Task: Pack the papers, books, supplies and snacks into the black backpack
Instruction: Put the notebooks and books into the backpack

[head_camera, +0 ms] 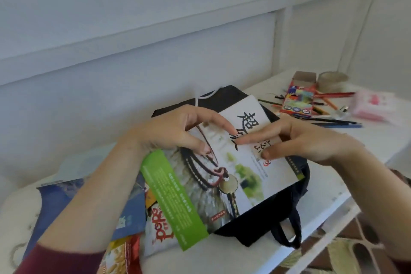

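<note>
The black backpack (264,222) lies flat on the white table (329,187). On top of it rests a book (224,176) with a white pictured cover, large black characters and a green flap. My left hand (169,131) is over the book's upper left part, thumb and forefinger tips touching the cover. My right hand (311,140) is over its upper right part, forefinger and thumb also touching the cover. Neither hand wraps round the book.
Left of the backpack lie a blue booklet (66,202), a red-and-white snack packet (159,236) and another snack bag (120,258). At the back right are a coloured-pencil box (298,100), loose pencils (333,121), a tape roll (332,80) and a pink pack (373,104).
</note>
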{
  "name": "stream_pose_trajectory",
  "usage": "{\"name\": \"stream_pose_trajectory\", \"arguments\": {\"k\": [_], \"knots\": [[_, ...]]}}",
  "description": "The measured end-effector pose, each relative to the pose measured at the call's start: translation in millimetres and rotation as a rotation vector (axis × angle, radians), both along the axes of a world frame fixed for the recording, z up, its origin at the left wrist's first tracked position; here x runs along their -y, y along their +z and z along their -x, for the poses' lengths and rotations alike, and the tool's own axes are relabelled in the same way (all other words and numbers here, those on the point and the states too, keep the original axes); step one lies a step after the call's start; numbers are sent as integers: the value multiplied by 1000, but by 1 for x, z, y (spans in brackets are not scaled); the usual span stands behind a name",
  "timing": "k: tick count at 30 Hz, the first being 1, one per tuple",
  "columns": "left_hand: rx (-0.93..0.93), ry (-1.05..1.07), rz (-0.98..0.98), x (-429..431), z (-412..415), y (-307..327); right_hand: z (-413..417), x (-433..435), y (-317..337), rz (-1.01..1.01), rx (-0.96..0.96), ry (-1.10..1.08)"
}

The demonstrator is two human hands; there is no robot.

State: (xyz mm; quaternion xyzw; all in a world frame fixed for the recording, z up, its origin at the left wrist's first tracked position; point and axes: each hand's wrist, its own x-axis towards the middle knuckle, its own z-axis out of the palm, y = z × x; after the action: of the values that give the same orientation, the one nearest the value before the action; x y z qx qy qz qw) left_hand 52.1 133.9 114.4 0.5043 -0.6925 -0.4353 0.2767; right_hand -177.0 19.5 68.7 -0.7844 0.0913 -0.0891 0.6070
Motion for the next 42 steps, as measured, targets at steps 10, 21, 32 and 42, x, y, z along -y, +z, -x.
{"name": "stream_pose_trajectory", "arguments": {"k": [10, 21, 32, 42], "knots": [[223, -60, 55, 67, 42, -17, 51, -20, -40, -418, 200, -549], [103, 91, 368, 25, 67, -95, 87, -23, -82, -718, 472, -1086], [782, 141, 732, 21, 40, -108, 87, -22, -94, -854, 553, -1176], [1058, 76, 601, 31, 18, -129, 81, -21, -89, -895, 579, -1096]]}}
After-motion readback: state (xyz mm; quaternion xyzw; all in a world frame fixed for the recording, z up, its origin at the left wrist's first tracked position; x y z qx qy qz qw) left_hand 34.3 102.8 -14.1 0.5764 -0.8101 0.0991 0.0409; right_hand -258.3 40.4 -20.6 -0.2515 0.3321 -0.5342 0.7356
